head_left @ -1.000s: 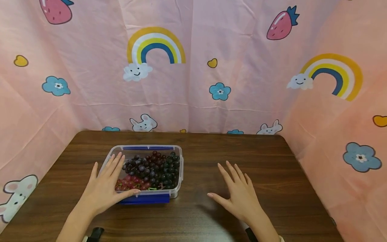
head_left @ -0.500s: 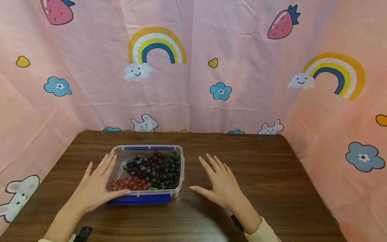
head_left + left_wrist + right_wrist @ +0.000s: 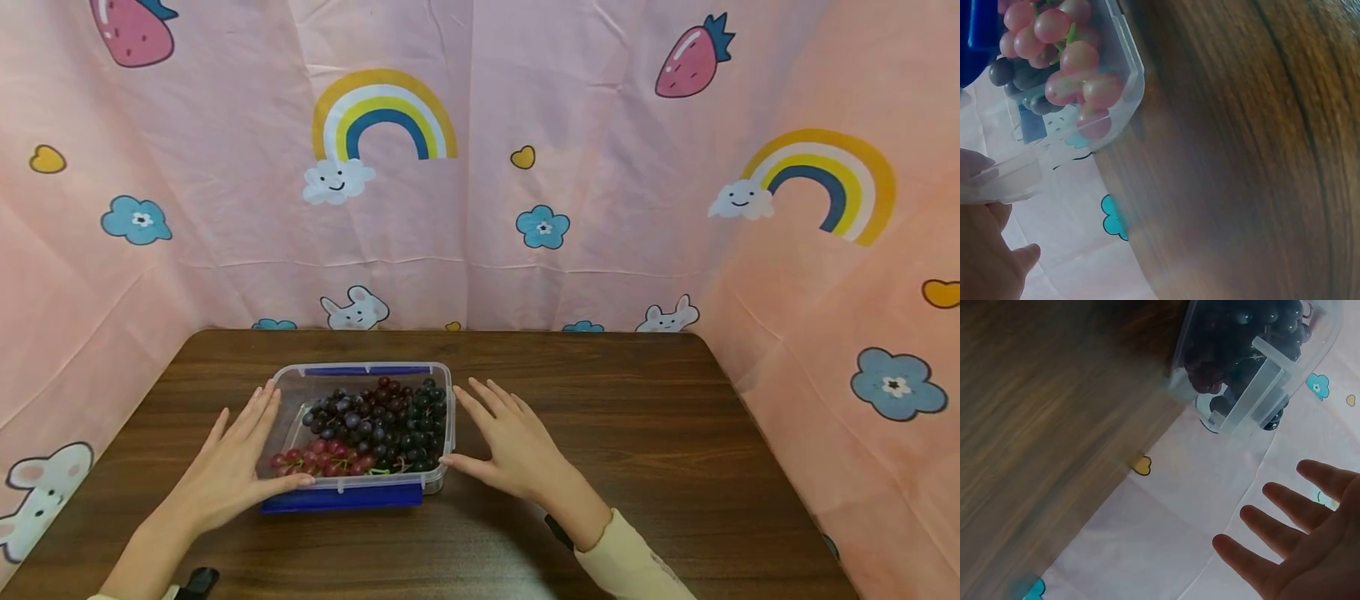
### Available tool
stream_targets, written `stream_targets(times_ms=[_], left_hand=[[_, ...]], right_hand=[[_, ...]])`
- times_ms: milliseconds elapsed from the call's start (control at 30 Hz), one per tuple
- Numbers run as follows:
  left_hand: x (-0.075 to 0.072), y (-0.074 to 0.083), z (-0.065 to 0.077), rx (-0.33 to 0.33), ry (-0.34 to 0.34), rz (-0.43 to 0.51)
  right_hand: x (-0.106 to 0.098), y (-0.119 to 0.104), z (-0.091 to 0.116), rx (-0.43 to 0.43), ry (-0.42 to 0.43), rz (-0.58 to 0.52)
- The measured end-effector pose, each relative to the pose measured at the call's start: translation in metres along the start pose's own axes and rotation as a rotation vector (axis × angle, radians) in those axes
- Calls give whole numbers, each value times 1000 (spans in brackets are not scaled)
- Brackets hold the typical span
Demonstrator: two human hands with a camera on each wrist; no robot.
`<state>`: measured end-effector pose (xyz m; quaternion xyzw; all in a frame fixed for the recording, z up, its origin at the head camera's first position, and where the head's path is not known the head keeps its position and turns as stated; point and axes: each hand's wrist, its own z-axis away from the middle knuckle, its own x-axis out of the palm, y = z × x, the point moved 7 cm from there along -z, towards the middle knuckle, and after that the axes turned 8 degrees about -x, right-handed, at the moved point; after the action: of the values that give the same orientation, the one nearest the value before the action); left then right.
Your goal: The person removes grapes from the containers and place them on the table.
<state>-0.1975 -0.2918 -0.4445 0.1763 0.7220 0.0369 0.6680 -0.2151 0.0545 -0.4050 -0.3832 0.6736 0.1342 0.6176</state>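
A clear plastic food container (image 3: 292, 404) with blue latches sits left of the table's middle. Inside it lie dark grapes (image 3: 390, 421) at the right and back, and red grapes (image 3: 322, 458) at the front left. My left hand (image 3: 232, 467) is spread along the container's left side, its thumb over the front left corner. In the left wrist view, my left fingers (image 3: 988, 256) are beside a clear side latch (image 3: 1004, 178). My right hand (image 3: 510, 442) is at the right side, fingers extended and fingertips right by the rim. The right wrist view shows its fingers spread below the clear side latch (image 3: 1254, 394).
The brown wooden table (image 3: 637, 433) stretches to the right of the container and in front of it. A pink cloth (image 3: 600, 275) printed with rainbows and strawberries hangs behind the table and at both sides. A blue front latch (image 3: 341, 498) juts out toward me.
My right hand has moved left across the table to the container's right side. My left hand has shifted left from over the container to its left edge. The container stays in place.
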Motion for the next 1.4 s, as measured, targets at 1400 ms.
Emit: stream_targets(times_ms=[1400], left_hand=[[3, -2, 1, 49, 60, 112]], right_hand=[[59, -46, -89, -73, -348, 501]])
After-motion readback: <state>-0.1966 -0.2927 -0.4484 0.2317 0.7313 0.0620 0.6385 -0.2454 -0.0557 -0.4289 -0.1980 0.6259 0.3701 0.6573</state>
